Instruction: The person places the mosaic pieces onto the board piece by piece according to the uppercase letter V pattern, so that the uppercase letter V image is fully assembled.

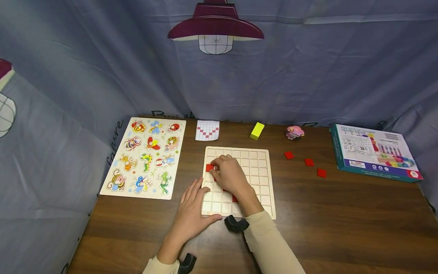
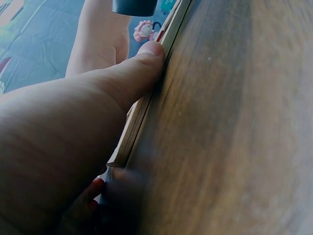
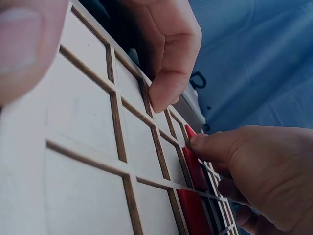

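A wooden grid board lies on the table with red square tiles in a slanting line of its cells. At the board's left side, my right hand pinches a red tile between thumb and fingers. In the right wrist view, the thumb touches that tile beside other red tiles. My left hand is spread at the board's lower left corner. Its fingers lie along the left edge, one tip on the board, and its thumb rests by the near edge. My right hand hides some cells.
Loose red tiles lie right of the board. A pattern card, a yellow block and a pink figurine stand along the back. An insect puzzle is at the left, and a boxed set at the right.
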`<state>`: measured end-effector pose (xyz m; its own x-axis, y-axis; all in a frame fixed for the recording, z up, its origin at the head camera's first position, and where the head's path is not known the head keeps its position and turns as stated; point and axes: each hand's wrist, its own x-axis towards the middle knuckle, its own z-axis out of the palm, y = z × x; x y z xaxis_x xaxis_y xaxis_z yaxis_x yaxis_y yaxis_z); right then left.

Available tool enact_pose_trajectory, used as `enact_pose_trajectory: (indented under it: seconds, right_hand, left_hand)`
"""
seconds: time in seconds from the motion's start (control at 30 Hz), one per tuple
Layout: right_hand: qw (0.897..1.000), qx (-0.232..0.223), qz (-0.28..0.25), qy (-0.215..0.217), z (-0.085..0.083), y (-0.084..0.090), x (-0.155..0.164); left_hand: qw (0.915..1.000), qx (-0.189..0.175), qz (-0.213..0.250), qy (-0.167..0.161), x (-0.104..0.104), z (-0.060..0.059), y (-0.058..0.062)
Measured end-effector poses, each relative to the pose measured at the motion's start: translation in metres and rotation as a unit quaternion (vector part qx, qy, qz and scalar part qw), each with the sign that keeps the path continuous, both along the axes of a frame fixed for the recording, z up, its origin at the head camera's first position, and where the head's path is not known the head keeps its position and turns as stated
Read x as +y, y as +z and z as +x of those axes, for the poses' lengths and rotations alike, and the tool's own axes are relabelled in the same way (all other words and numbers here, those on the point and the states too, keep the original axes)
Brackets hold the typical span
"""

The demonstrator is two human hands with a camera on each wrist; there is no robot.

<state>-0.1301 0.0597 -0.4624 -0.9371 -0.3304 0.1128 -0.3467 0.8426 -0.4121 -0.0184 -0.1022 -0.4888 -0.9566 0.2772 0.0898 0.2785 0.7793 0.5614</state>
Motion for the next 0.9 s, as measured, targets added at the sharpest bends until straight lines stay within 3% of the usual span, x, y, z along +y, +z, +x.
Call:
enact_pose_trajectory:
  seconds: [0.2,0.4,0.53,0.67,0.77,0.9]
  right_hand:
    - [1.000,0.002,-0.006,0.011,0.002,0.005,0.001]
    - [0.994,0.022,-0.103,-0.033,0.009,0.008,0.047]
    - [0.981,0.071,-0.150,-0.104,0.019,0.001,0.109]
    - [0.965,0.105,-0.148,-0.187,0.033,-0.008,0.174]
    - [0.953,0.100,-0.133,-0.252,0.045,-0.012,0.215]
    - [0.928,0.067,-0.119,-0.347,0.062,-0.019,0.257]
  left_hand:
    - [0.9999,0.003,-0.009,0.003,-0.002,0.001,0.000]
    - [0.9999,-0.010,0.002,0.004,-0.001,0.000,0.000]
    - [0.9995,-0.029,0.011,0.005,0.001,0.001,-0.001]
    - [0.9992,-0.037,0.010,0.008,0.000,0.000,-0.002]
    - [0.9994,-0.032,0.009,0.007,0.000,0.000,-0.002]
    - [0.9996,-0.026,0.006,0.005,0.001,0.001,-0.001]
